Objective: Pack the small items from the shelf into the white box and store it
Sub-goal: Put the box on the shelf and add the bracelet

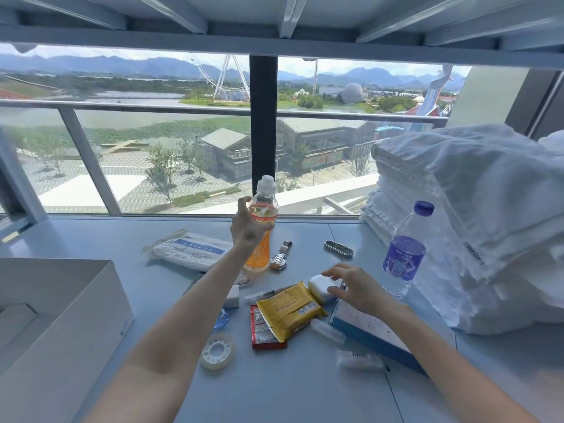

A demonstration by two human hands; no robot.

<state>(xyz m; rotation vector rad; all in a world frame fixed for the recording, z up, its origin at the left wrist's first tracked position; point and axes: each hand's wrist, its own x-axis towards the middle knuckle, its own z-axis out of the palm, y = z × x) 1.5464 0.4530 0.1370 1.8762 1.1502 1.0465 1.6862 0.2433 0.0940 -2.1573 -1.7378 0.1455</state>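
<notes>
My left hand [248, 225] grips an orange drink bottle [262, 233] around its upper part; the bottle stands upright on the pale shelf [290, 392]. My right hand [355, 286] hovers with spread fingers over a white rounded case [319, 286], touching its right side. The open white box [64, 315] sits at the left edge. Small items lie between: a yellow snack packet [288, 309], a red packet [264, 334], a tape roll [217, 351], a wristwatch [279, 257], a metal bracelet [338, 248] and a white-and-blue pouch [190, 250].
A water bottle with a purple label [404, 251] stands at the right, next to a tall stack of folded white towels [476, 215]. A blue-edged flat box [372, 331] lies under my right forearm. A window with a railing runs behind the shelf; another shelf hangs overhead.
</notes>
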